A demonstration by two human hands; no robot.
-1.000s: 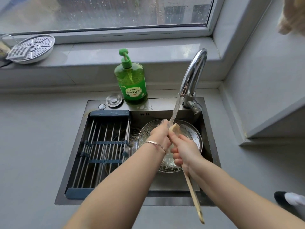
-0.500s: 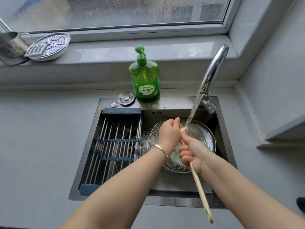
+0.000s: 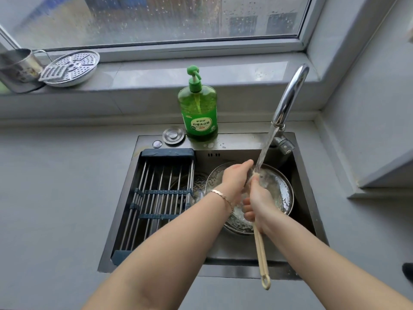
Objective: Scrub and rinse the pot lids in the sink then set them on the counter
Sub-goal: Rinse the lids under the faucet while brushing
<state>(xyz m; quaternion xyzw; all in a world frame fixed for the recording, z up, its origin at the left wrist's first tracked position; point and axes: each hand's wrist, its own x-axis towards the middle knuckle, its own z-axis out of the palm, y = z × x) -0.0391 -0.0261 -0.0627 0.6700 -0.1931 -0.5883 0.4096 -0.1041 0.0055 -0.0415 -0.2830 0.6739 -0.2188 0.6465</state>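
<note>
Rack (image 3: 161, 198) spans the left half of the sink (image 3: 241, 143). Your left hand (image 3: 234, 177) curls its fingers round the top end of the wooden utensil (image 3: 260, 253), under the running water (image 3: 266, 148). Your right hand (image 3: 260, 204) grips the handle. Pot lid (image 3: 285, 191) lies in the sink's right half, beneath both hands.

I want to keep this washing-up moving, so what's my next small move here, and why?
Probably set the wooden tool down and lift the round steel piece below. Your left hand and right hand both hold the tool under the water stream, while the steel piece looks sudsy.
</note>
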